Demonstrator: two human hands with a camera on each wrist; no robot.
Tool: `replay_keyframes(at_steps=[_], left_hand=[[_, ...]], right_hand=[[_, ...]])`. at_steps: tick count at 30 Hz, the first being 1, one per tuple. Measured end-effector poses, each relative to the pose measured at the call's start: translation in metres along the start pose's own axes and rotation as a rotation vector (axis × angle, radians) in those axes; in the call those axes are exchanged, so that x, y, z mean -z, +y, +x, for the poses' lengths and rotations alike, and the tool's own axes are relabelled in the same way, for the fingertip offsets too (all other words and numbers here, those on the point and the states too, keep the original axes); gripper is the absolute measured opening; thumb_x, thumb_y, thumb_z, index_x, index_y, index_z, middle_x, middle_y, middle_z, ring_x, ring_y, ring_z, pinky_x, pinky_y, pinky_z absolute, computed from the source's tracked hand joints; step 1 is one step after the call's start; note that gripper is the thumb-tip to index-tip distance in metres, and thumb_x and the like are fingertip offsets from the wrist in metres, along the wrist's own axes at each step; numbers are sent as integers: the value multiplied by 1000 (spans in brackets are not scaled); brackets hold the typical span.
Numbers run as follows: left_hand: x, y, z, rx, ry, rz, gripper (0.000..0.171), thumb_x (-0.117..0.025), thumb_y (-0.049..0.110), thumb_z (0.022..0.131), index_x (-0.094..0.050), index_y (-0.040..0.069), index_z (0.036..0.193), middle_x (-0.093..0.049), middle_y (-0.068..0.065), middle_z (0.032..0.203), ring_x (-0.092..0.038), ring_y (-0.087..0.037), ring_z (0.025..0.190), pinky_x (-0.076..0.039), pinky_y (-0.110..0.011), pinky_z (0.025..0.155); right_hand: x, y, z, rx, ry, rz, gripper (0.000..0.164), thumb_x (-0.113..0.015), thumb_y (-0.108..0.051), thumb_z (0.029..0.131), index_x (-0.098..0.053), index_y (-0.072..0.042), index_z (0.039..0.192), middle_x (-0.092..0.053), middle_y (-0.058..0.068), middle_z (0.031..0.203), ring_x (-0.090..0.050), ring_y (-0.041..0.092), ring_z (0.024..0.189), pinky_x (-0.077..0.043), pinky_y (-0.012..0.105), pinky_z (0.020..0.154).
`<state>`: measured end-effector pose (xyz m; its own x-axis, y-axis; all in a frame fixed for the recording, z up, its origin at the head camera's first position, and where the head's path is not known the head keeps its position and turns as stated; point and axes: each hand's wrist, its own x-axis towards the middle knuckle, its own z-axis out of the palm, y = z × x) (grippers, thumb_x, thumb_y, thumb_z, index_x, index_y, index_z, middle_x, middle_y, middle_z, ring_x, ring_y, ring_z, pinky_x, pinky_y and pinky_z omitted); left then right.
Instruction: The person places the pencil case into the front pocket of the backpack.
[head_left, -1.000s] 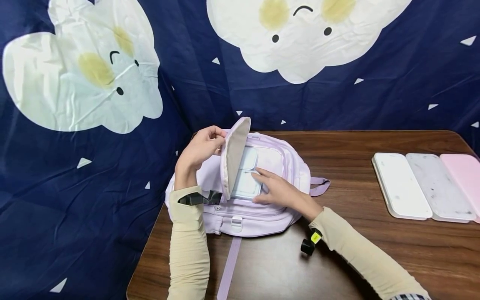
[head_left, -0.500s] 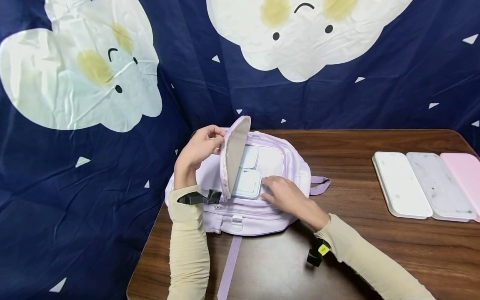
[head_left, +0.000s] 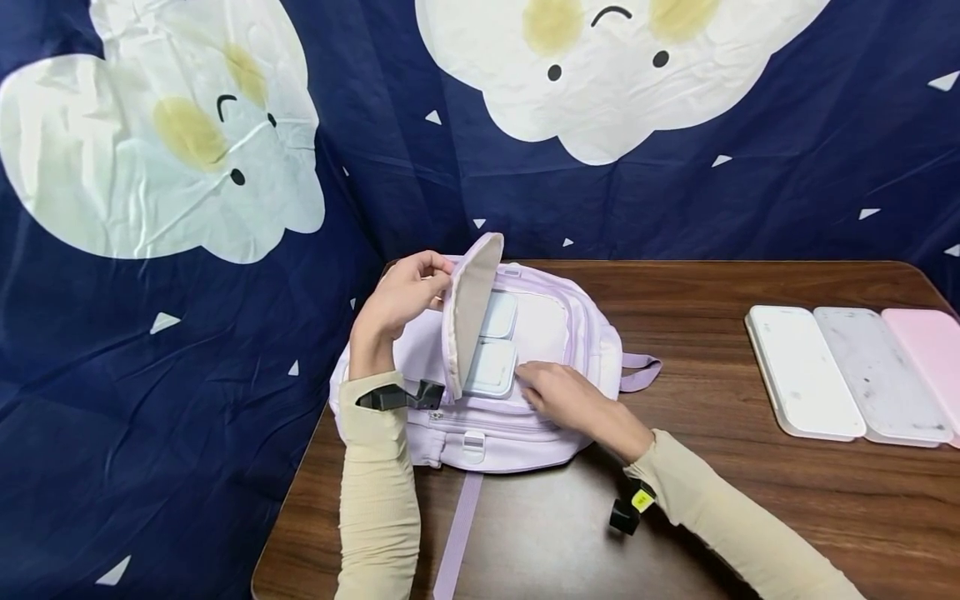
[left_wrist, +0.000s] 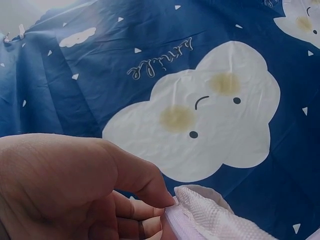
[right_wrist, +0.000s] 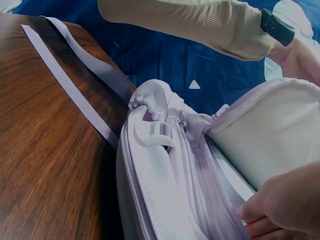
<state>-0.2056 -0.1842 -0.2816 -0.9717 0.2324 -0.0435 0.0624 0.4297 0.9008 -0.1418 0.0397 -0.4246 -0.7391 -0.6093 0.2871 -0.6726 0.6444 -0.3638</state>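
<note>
A lilac backpack (head_left: pixel 517 450) lies on the table with its front flap (head_left: pixel 468 321) raised. My left hand (head_left: pixel 401 296) pinches the flap's edge between thumb and fingers, as the left wrist view also shows. Two pale blue flat boxes with rounded corners lie side by side under the flap, a far box (head_left: pixel 501 315) and a near box (head_left: pixel 493 367); their left ends are hidden behind it. My right hand (head_left: pixel 566 396) has its bent fingertips right at the near box's right end. In the right wrist view, the thumb (right_wrist: pixel 250 207) is beside the box's white edge.
On the right of the wooden table (head_left: pixel 697 492) lie a white flat case (head_left: pixel 802 371), a grey one (head_left: pixel 879 375) and a pink one (head_left: pixel 926 342). A lilac strap (head_left: pixel 457 537) trails towards the front. A blue cloud-print curtain (head_left: pixel 360 108) hangs behind and to the left.
My right hand let go of the near box's top, drew back to its right end, then moved slightly left. The near box slid left, further under the flap. My left hand stays put.
</note>
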Motion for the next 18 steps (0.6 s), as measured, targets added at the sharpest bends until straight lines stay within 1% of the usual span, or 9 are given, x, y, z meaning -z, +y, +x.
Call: replay_keyframes(at_steps=[5, 7, 9, 10, 13, 15, 18], left_hand=[[-2, 1, -1, -7, -17, -15, 22, -47, 1, 88, -54, -7, 107, -53, -7, 85, -55, -14, 73, -54, -23, 63], [-3, 2, -1, -13, -26, -23, 22, -47, 1, 88, -54, -8, 107, -53, -6, 85, -55, -13, 72, -54, -23, 63], [-3, 3, -1, -17, -32, -30, 22, -46, 1, 88, -53, -8, 107, -52, -6, 85, -55, -13, 72, -53, -23, 63], [-3, 3, -1, -17, -33, -31, 22, -46, 1, 88, -53, -8, 107, -52, -6, 85, -55, -13, 72, -53, -23, 63], [-3, 3, -1, -14, -31, -30, 22, -46, 1, 88, -53, -8, 107, -52, -6, 85, -55, -13, 72, -54, -23, 63], [-2, 3, -2, -12, -28, -31, 22, -46, 1, 88, -53, -8, 107, -52, -6, 85, -55, -13, 72, -54, -23, 63], [-1, 2, -3, -12, -25, -31, 22, -46, 1, 89, -53, -8, 107, -52, -6, 85, -55, -13, 72, -54, -23, 63]], right_hand=[[-7, -3, 7, 3, -9, 12, 11, -60, -6, 87, -51, -10, 81, -53, -2, 78, -50, 15, 71, -48, 37, 68], [-9, -4, 8, -6, -21, 17, 8, -59, -7, 88, -53, -9, 84, -57, -1, 83, -53, 16, 75, -50, 38, 71], [-9, -4, 9, -20, -32, 26, 3, -59, -9, 89, -56, -8, 90, -62, 1, 91, -59, 18, 82, -52, 39, 77], [-8, -4, 8, -28, -38, 30, 4, -59, -10, 89, -57, -8, 92, -63, 2, 95, -61, 19, 85, -52, 40, 79], [-3, -3, 7, -55, -43, 49, 14, -60, -11, 89, -61, -6, 102, -66, 5, 108, -64, 23, 99, -52, 42, 87], [1, -2, 6, -81, -38, 62, 24, -60, -12, 90, -63, -5, 112, -66, 8, 116, -63, 25, 107, -49, 42, 94], [8, 1, 5, -129, -16, 78, 35, -59, -14, 91, -60, -2, 123, -64, 12, 123, -59, 28, 116, -45, 42, 101]])
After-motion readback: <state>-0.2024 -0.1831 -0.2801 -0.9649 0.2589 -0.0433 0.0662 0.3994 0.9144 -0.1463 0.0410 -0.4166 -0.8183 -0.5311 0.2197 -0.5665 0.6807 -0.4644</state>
